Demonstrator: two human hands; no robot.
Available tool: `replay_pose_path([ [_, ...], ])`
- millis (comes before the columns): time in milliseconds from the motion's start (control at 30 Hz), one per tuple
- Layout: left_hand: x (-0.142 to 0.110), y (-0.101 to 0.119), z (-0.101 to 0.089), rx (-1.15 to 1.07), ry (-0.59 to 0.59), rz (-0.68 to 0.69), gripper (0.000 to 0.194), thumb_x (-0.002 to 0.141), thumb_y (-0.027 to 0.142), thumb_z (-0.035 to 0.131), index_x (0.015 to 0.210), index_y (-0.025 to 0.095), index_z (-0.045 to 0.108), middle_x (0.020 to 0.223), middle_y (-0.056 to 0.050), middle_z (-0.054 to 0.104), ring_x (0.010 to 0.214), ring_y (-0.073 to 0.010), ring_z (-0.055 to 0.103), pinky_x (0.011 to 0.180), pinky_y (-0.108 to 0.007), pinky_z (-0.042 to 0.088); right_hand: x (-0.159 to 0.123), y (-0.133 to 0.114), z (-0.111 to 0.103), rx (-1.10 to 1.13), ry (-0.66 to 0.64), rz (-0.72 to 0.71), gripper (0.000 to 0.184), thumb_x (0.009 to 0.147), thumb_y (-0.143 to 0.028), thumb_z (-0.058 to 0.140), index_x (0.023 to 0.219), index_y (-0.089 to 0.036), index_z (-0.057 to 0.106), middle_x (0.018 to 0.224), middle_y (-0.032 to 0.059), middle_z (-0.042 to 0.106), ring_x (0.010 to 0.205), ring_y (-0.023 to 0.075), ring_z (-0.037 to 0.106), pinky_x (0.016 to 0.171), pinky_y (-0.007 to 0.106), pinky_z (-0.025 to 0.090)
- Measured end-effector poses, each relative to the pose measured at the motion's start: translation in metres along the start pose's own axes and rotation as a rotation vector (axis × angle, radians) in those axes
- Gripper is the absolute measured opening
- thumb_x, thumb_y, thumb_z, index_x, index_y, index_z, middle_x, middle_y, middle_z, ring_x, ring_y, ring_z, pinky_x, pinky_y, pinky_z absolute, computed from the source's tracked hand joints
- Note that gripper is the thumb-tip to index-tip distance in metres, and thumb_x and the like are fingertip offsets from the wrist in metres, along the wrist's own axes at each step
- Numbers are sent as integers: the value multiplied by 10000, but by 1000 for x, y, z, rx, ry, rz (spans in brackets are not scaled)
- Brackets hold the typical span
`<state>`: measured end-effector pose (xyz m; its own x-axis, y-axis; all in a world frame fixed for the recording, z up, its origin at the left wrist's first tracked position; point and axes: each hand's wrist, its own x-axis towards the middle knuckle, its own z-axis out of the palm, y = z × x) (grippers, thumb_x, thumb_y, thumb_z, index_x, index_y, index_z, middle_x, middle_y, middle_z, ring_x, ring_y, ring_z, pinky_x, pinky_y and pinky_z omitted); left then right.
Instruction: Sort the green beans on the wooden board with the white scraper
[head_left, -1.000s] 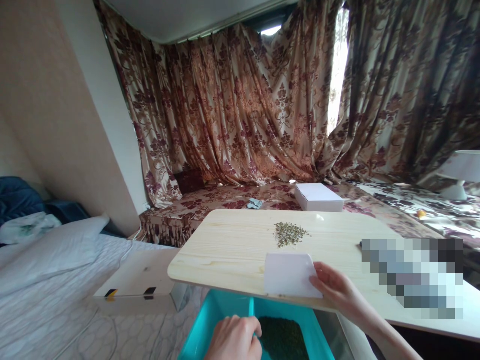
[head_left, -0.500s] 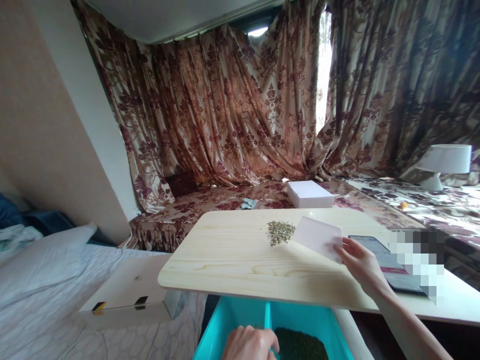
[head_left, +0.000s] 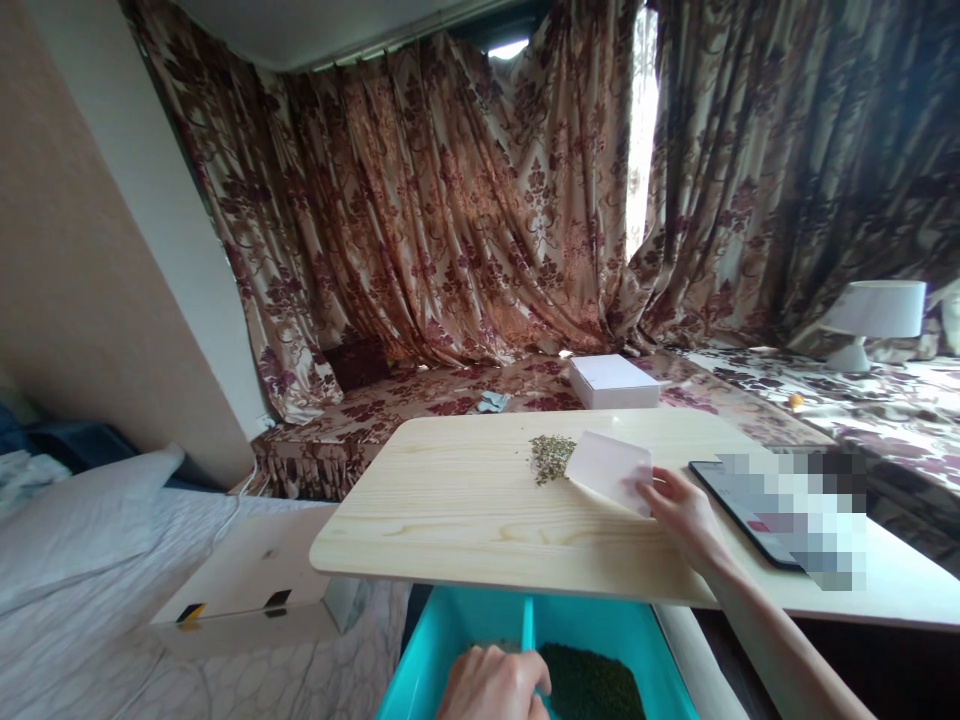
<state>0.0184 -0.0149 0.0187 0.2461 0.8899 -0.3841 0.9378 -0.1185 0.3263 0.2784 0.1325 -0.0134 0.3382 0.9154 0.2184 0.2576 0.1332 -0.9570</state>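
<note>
My right hand (head_left: pixel 675 505) pinches a thin white card (head_left: pixel 611 470) by its right end and holds it tilted over the light wood tabletop (head_left: pixel 450 510). The card's left edge meets a small pile of dried greenish-brown flakes (head_left: pixel 550 457). Below the table's front edge is a turquoise two-part bin (head_left: pixel 427 630). My left hand (head_left: pixel 495 685) is closed over the bin's middle divider (head_left: pixel 528 622), its fingertips partly hidden. Dark green loose material (head_left: pixel 589 680) fills the bottom of the right compartment. Something pale lies in the left compartment, mostly behind my hand.
A tablet (head_left: pixel 750 520) lies on the table's right side, partly blurred out. Behind the table are a white box (head_left: pixel 615 382) and a folded bluish cloth (head_left: pixel 491 402) on a patterned cover. A larger white box (head_left: pixel 247 570) sits on the bed at left. A lamp (head_left: pixel 877 310) stands far right.
My right hand and the card have moved a little left, to the pile's right edge. The view has shifted slightly. My left hand stays over the bin.
</note>
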Motion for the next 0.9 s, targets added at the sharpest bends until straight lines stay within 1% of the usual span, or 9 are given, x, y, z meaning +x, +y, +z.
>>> replay_pose_path([
  [133,1,-1,0,-8,1,0,426,800,214,392,1109,262,682,1069,-74,685,1037,-267,590,909,-346,416,-7,-6,7,3,-24,-15,215,657,-342,625,829,-216,658,774,74,780,661,245,730,479,292,538],
  [300,3,-6,2,-21,-8,35,422,801,208,396,1117,254,672,1089,-72,681,1054,-266,584,926,-350,406,-12,-6,11,32,-65,-9,260,651,-379,642,846,-207,649,805,84,782,691,256,734,489,296,543],
  [433,3,-6,3,-12,-1,32,424,805,202,389,1115,252,674,1076,-81,682,1039,-265,591,914,-357,415,-7,-4,12,66,-66,-11,269,654,-384,621,859,-210,625,797,85,780,724,256,736,527,306,559],
  [567,5,-6,3,3,-5,8,418,802,199,399,1099,280,683,1058,-63,690,1009,-248,599,894,-347,425,2,1,16,40,-58,-48,243,665,-386,602,841,-220,616,789,75,780,728,256,737,523,312,557],
  [667,8,-7,2,6,-10,5,413,796,202,412,1095,289,684,1055,-53,693,1004,-244,601,889,-339,428,4,2,18,37,-75,-64,243,664,-391,602,833,-217,618,802,82,779,731,258,736,525,311,555],
  [800,7,-7,2,0,0,11,421,797,204,400,1100,269,685,1060,-67,693,1016,-260,603,895,-347,427,-7,-6,14,68,-113,-39,249,649,-380,625,833,-212,633,792,92,775,707,260,731,532,311,552],
  [900,4,-6,3,-16,17,20,435,793,200,388,1112,250,679,1077,-73,686,1052,-270,587,929,-354,408,-14,-11,6,83,-91,-13,256,629,-361,658,832,-205,649,767,91,769,705,263,724,540,305,545],
])
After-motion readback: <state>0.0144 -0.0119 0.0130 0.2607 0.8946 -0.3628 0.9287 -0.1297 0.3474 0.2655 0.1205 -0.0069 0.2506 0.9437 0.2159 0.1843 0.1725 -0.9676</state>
